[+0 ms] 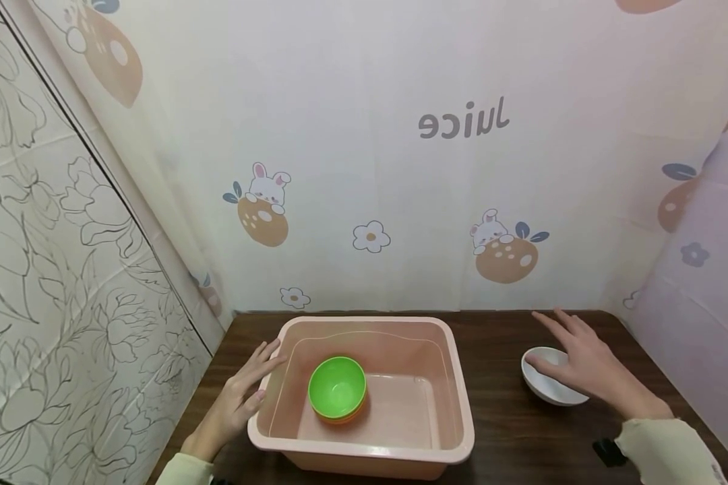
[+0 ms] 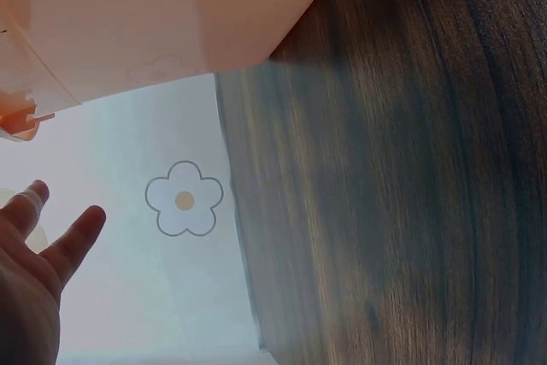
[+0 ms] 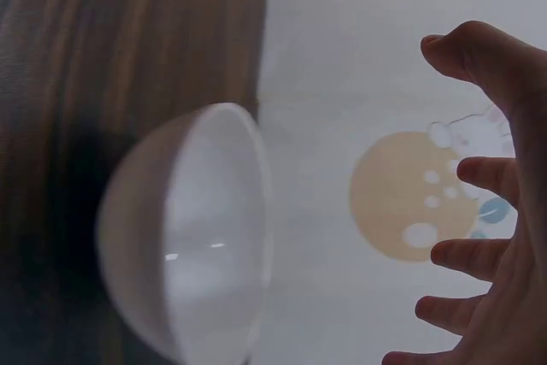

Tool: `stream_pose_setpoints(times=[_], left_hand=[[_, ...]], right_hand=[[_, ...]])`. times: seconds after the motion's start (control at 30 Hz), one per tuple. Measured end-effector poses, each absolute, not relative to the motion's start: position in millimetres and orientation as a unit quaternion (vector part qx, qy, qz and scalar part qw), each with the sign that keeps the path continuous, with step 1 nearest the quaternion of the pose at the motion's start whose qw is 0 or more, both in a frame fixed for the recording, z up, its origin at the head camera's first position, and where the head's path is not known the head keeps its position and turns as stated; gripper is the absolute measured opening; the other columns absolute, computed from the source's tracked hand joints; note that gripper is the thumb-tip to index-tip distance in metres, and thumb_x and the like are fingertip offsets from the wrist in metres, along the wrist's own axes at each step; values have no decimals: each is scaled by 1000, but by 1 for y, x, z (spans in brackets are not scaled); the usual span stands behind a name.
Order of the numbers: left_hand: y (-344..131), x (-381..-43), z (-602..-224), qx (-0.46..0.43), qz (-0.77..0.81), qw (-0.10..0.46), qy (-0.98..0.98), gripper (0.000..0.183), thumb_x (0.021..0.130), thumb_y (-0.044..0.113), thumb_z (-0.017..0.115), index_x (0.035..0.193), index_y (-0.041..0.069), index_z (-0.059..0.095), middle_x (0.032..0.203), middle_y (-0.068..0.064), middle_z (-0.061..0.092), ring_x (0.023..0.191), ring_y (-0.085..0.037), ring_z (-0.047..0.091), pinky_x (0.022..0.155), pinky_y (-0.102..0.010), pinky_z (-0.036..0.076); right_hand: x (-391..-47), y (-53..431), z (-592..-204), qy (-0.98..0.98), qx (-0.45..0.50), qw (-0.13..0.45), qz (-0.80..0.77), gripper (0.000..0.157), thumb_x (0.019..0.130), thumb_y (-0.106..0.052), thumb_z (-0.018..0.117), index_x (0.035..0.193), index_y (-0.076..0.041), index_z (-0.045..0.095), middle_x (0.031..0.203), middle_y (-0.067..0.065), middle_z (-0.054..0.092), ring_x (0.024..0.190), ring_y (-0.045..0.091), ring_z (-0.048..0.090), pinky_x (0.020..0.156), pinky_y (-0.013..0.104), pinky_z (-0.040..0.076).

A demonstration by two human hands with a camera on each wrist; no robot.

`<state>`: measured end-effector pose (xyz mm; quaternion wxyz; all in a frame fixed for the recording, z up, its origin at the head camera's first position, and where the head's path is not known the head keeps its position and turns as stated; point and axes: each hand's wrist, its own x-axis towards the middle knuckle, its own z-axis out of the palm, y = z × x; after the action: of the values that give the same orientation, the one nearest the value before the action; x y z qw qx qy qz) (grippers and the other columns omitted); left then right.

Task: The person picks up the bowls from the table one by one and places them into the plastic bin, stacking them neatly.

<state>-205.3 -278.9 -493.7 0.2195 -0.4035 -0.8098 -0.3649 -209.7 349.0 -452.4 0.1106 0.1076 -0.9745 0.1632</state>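
A white bowl (image 1: 552,391) stands upright on the dark wooden table, right of the pink tub. Over it hovers my right hand (image 1: 588,360), fingers spread and apart from the rim; the right wrist view shows a gap between the hand (image 3: 513,194) and the white bowl (image 3: 197,237). Inside the pink plastic tub (image 1: 364,446), toward its left side, a green bowl (image 1: 338,387) sits nested on an orange one (image 1: 342,419). My left hand (image 1: 236,397) is at the tub's left rim with its fingers extended, holding nothing.
The wooden table (image 1: 497,431) runs back to a wall covering (image 1: 364,168) printed with rabbits and flowers. A floral-patterned panel (image 1: 79,283) rises along the left side. Another stretch of wall covering (image 1: 704,296) borders the table on the right.
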Motion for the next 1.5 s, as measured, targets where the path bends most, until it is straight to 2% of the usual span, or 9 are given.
stream_pose_setpoints(times=[0.23, 0.4, 0.93, 1.5], left_hand=[[-279, -205, -493, -386, -363, 206, -822, 46, 103, 20, 48, 146, 4, 57, 160, -23, 43, 157, -33, 25, 127, -22, 15], [-279, -205, -493, -388, -368, 207, -819, 46, 103, 20, 49, 145, 3, 57, 159, -24, 43, 157, -34, 26, 128, -23, 16], [-278, -205, -496, -396, -378, 214, -809, 45, 105, 21, 48, 144, 1, 57, 157, -27, 44, 157, -32, 27, 128, -25, 17], [-278, -205, -496, -391, -380, 212, -811, 45, 104, 19, 48, 144, 1, 57, 158, -26, 44, 157, -31, 27, 128, -24, 17]], right_hand=[[-209, 353, -475, -981, 94, 84, 148, 91, 85, -57, 76, 156, -12, 41, 153, 40, 35, 131, 71, 33, 87, 89, 34], [-206, 350, -488, -981, 94, 83, 147, 88, 82, -57, 78, 151, -11, 47, 150, 39, 39, 129, 71, 36, 81, 88, 39], [-202, 356, -514, -983, 98, 67, 142, 83, 84, -56, 78, 149, -14, 49, 149, 39, 41, 126, 73, 39, 72, 85, 43], [-206, 357, -523, -985, 94, 57, 134, 81, 83, -57, 77, 145, -12, 51, 149, 38, 41, 126, 72, 39, 74, 86, 42]])
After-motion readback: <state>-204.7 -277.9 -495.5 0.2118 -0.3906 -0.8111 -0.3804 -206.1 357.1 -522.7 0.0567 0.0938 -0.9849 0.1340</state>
